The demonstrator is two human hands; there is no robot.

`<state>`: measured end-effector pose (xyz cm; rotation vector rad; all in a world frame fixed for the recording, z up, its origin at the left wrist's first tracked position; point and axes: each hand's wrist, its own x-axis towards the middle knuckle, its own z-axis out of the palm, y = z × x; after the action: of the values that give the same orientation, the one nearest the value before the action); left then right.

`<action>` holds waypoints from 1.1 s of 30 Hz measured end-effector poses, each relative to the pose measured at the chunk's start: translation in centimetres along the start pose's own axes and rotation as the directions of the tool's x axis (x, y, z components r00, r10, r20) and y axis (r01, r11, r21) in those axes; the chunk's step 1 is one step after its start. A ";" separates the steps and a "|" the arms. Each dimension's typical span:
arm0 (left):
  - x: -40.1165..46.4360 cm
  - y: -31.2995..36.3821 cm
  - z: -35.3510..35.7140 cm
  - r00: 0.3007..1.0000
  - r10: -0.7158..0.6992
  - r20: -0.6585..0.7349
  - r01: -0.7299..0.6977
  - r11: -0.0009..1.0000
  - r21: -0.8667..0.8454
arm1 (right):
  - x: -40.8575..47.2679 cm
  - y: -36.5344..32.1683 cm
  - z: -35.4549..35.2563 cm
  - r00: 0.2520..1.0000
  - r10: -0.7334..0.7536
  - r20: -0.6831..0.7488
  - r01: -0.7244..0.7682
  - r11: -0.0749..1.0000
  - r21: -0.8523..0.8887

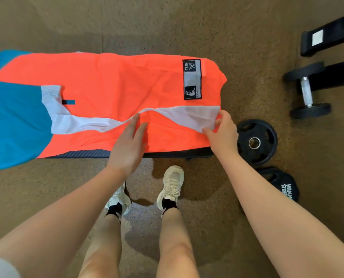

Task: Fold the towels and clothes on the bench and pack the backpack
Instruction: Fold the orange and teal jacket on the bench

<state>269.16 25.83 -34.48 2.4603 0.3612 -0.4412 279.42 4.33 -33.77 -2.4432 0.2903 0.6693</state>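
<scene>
An orange garment (115,81) with a white band (187,115), a blue part (16,121) at the left and a black-and-white patch (192,79) lies spread along the dark bench (167,154). My left hand (127,147) rests flat on the orange cloth near its front edge, fingers apart. My right hand (221,131) pinches the right end of the white band at the garment's corner and lifts it slightly. No backpack is in view.
A black weight plate (256,142) lies on the brown floor just right of the bench, a second plate (279,183) nearer me. A dumbbell (307,91) and black machine bars (327,35) are at the right. My feet stand close to the bench.
</scene>
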 end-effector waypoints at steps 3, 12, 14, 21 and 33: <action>-0.4 -0.6 0.3 0.987 0.130 0.096 -0.141 0.982 0.124 | -0.3 -0.7 -0.5 0.998 0.005 0.060 -0.008 0.999 0.045; -0.4 -0.4 -0.4 0.985 0.095 0.143 -0.121 0.976 0.179 | -1.7 -1.0 -5.7 0.870 0.336 0.360 -0.493 0.590 0.640; 0.5 -0.6 -0.7 0.994 0.028 0.103 -0.042 0.989 0.140 | -0.2 -2.4 -6.4 0.884 0.313 0.347 -0.454 0.401 0.796; 1.4 -1.1 -0.8 0.961 0.270 -0.062 -0.245 0.933 0.265 | 1.4 1.2 -2.2 0.977 0.189 0.097 -0.212 0.887 0.409; -0.6 -0.2 0.7 0.919 0.338 0.202 -0.387 0.871 0.303 | -1.0 5.0 -4.6 0.991 0.083 0.107 -0.116 0.927 0.356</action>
<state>268.37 25.48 -34.87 2.7238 -0.2635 -0.5479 278.68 -2.35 -32.37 -2.0518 0.4611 0.6987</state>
